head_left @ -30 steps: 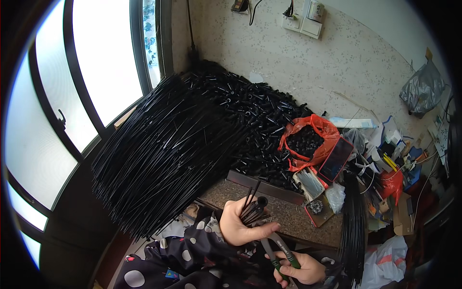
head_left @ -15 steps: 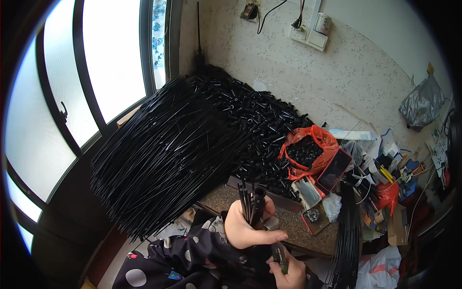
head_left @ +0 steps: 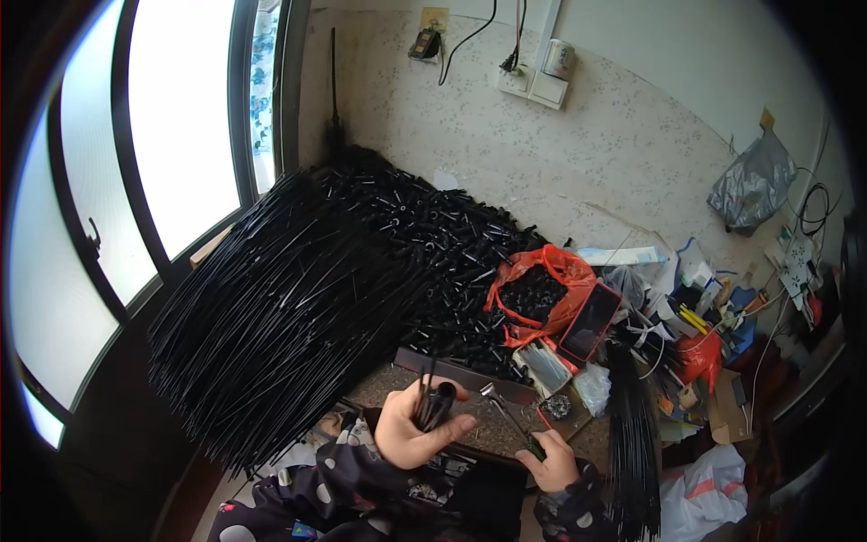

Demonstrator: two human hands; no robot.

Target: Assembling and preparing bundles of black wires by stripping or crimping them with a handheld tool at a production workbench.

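Note:
My left hand [head_left: 406, 434] is closed around a short black tube [head_left: 444, 391], its open end facing up, and several thin black rods [head_left: 425, 397] standing beside it. To the right, my right hand [head_left: 553, 467] grips a slender tool [head_left: 511, 419] by its dark handle. The tool's metal shaft points up and left and has a bright, wider tip. That tip is apart from the tube. Both hands are over the front edge of a speckled brown tabletop [head_left: 479, 423]. The lower parts of the tube and rods are hidden inside my left fist.
A large sheaf of thin black rods [head_left: 271, 334] lies at left, beside heaped short black tubular pieces [head_left: 424, 217]. A red plastic bag [head_left: 571, 271] holds small black parts. Close by lie a phone [head_left: 591, 321] and clear bag [head_left: 592, 389]. Another rod bundle [head_left: 635, 452] hangs at right.
My right hand has moved right and drawn the tool away from my left hand, so its shaft and tip now show. The head view has shifted, moving the scene leftward.

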